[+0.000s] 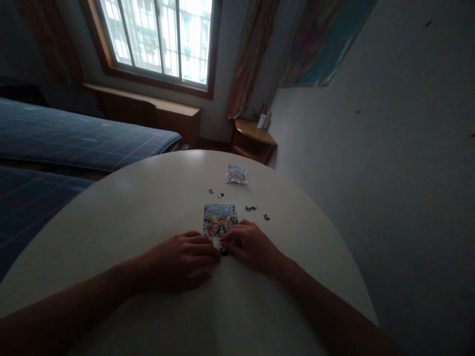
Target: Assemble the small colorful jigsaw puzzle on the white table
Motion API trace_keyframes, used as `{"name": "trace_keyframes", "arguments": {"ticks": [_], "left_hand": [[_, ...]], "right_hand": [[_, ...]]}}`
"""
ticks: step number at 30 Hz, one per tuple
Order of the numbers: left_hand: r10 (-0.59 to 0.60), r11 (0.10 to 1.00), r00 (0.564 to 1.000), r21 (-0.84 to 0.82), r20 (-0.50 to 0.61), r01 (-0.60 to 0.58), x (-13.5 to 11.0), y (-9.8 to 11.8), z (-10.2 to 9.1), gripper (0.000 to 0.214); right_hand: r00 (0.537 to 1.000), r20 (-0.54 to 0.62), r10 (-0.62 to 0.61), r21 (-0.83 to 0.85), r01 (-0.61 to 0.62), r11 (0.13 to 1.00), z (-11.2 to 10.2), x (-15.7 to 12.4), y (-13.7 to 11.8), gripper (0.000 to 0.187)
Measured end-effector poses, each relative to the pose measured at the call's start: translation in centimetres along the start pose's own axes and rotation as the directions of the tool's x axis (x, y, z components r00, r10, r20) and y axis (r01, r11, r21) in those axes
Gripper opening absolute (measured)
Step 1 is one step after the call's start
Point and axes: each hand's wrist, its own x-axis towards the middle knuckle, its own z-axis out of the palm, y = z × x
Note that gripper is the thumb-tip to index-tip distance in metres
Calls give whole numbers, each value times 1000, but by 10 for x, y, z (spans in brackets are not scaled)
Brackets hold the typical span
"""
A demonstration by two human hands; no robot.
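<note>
A small, mostly assembled jigsaw puzzle (219,217) with a crowded, colourful picture and pale lettering along its top lies on the round table. My left hand (187,259) rests palm down at its lower left edge, fingers stretched out and the thumb apart. From the lower right, my right hand (250,246) has its thumb and fingertips pinched over what looks like a puzzle piece, mostly hidden by the fingers. Between the two hands a pale gap shows in the lower part of the puzzle. Just below it is a dark puzzle piece (223,251), near the fingertips of both hands.
Loose puzzle pieces (251,208) are scattered beyond and to the right of the puzzle. Farther back lies a small printed packet (236,174). The white round table (148,198) has a bed (85,141) on its left and a wall to the right.
</note>
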Motion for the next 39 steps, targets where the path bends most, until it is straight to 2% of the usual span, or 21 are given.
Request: {"name": "trace_keyframes", "arguments": {"ticks": [7, 11, 16, 22, 25, 27, 28, 30, 32, 36, 39], "left_hand": [[13, 1000, 1000, -5, -28, -13, 1, 1, -1, 20], [14, 1000, 1000, -2, -5, -14, 1, 0, -1, 20], [9, 1000, 1000, -1, 0, -9, 1, -1, 0, 20], [5, 998, 999, -58, -41, -7, 0, -2, 2, 20], [-48, 995, 988, -90, -149, 35, 3, -9, 7, 19], [-129, 991, 961, -70, -246, 115, 7, -19, 9, 19], [-199, 980, 945, -55, -258, 192, 10, -26, 10, 19], [-377, 919, 880, 0, -288, 394, 17, -43, 11, 18], [-533, 825, 804, 48, -264, 563, 26, -63, 10, 21], [-626, 743, 726, 66, -283, 666, 45, -100, 6, 30], [-631, 737, 731, 94, -259, 670, 56, -119, 4, 37]], "right_hand": [[1000, 20, -23, -33, 23, 999, 2, 2, 2, 12], [999, 15, -40, -55, 40, 998, 3, 2, 4, 14], [997, 17, -76, -96, 77, 992, 1, 2, 2, 8], [992, 59, -111, -142, 119, 983, -2, 3, 0, 8], [989, 61, -135, -143, 142, 979, -2, 3, 1, 9], [986, 57, -157, -128, 163, 978, -2, 3, 2, 8], [984, 52, -168, -117, 173, 978, -2, 2, 3, 8], [982, 41, -184, -93, 188, 978, -1, 2, 5, 8], [981, 30, -192, -72, 194, 978, 0, 2, 8, 9], [979, 15, -202, -59, 202, 978, 2, 1, 13, 10], [980, 6, -201, -57, 201, 978, 2, 0, 14, 11]]}}
